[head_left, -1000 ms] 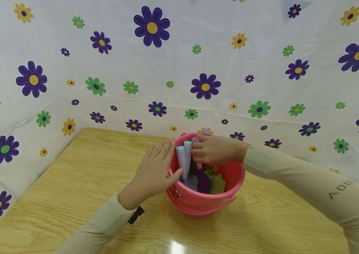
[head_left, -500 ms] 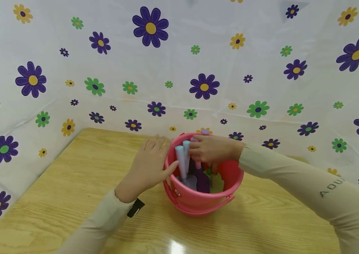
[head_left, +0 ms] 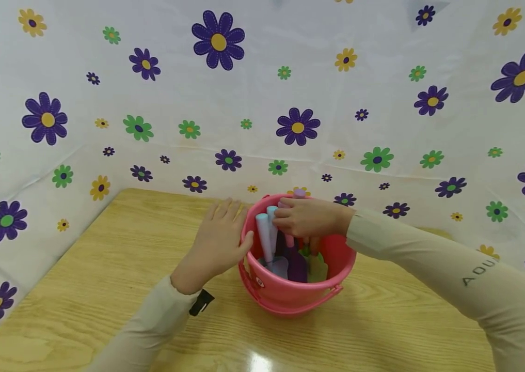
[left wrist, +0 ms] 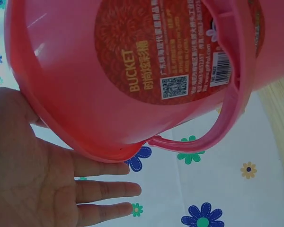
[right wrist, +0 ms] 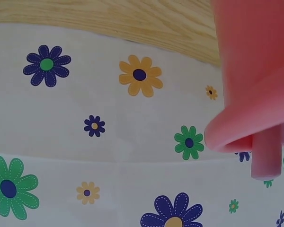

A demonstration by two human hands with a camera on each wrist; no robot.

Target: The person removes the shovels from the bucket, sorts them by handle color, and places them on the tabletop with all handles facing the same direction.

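Pink plastic bucket (head_left: 297, 289) stands on the wooden desk (head_left: 104, 268), near its back edge, with toy tools standing handle-up inside. Your left hand (head_left: 219, 243) lies flat, fingers straight, against the bucket's left wall; the left wrist view shows the palm (left wrist: 33, 179) spread beside the rim. Your right hand (head_left: 306, 218) reaches over the rim, fingers curled round a pink handle (head_left: 285, 206) among the tools; two pale blue handles (head_left: 266, 227) stand just beside it.

Step in hand, as I judge it: taking one tool out while you steady the bucket. Next move calls for a straight upward pull, clear of the neighbouring handles, with the left palm bracing.

Against a second ago: your left hand has slid slightly back along the wall; the bucket has shifted a touch leftward. Right hand's grip unchanged.
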